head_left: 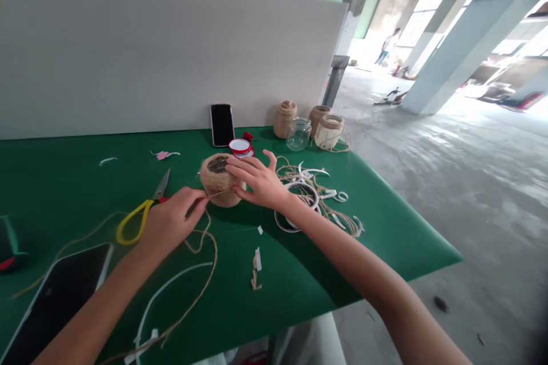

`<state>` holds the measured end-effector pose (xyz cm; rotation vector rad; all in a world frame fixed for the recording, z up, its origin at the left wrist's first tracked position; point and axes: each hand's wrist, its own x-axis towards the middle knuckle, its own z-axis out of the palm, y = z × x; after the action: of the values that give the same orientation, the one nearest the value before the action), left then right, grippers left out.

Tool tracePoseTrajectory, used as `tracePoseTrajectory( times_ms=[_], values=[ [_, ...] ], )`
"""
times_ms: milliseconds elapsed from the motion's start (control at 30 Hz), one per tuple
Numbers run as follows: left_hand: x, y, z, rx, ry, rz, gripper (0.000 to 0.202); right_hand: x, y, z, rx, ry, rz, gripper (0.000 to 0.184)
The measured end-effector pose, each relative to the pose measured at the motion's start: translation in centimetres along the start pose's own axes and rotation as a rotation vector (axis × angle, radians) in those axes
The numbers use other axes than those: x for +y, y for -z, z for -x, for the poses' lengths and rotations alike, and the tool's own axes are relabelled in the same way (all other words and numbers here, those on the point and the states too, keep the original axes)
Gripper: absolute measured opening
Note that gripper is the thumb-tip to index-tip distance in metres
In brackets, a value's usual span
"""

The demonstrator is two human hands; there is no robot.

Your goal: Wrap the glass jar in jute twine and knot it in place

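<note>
Twine-wrapped round jar [219,181] under right hand [257,179], rough jute

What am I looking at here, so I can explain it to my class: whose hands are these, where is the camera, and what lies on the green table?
There is no machine: a person works with two bare hands, filmed by one camera worn on the head, looking forward and down.

The left hand pinches a strand of twine that trails across the green table. The right hand rests on a twine-wrapped jar, steadying it.

Nearby lie yellow-handled scissors, a roll of tape, a phone leaning on the white board, a bare glass jar, other wrapped jars, and white strips tangled with twine scraps. A dark screen lies at lower left.
</note>
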<state>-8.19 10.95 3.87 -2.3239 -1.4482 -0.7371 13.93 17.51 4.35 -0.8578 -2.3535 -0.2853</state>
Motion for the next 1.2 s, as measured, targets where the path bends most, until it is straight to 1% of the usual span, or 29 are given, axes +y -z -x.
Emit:
tracePoseTrajectory(
  times_ms=[133, 467, 767, 867, 967, 1067, 1200],
  values=[
    [0.0, 0.1, -0.1, 0.005, -0.021, -0.008, 0.013, -0.1, -0.1, 0.0, 0.012, -0.006, -0.012, 0.037],
    [-0.2, -0.2, -0.2, 0.035, 0.038, -0.003, 0.014, 0.1, -0.3, -0.1, 0.037, 0.033, -0.032, 0.037],
    [-0.8, -0.5, 0.1, 0.029, 0.055, -0.081, 0.017, 0.3, -0.6, -0.2, 0.080, 0.070, 0.025, 0.037],
    [-1.0, -0.6, 0.0, 0.047, 0.035, -0.130, 0.018, 0.3, -0.7, -0.2, 0.081, 0.075, 0.047, 0.036],
    [-1.4, -0.5, -0.3, 0.057, -0.032, -0.182, 0.019, 0.3, -0.8, -0.1, 0.086, 0.069, 0.053, 0.036],
    [-1.8, -0.2, -0.5, 0.043, -0.102, -0.246, 0.017, 0.3, -0.9, -0.1, 0.094, 0.063, 0.041, 0.035],
    [-2.1, 0.0, -0.6, 0.035, -0.106, -0.255, 0.016, 0.1, -0.8, -0.1, 0.076, 0.043, 0.011, 0.036]
  ],
)
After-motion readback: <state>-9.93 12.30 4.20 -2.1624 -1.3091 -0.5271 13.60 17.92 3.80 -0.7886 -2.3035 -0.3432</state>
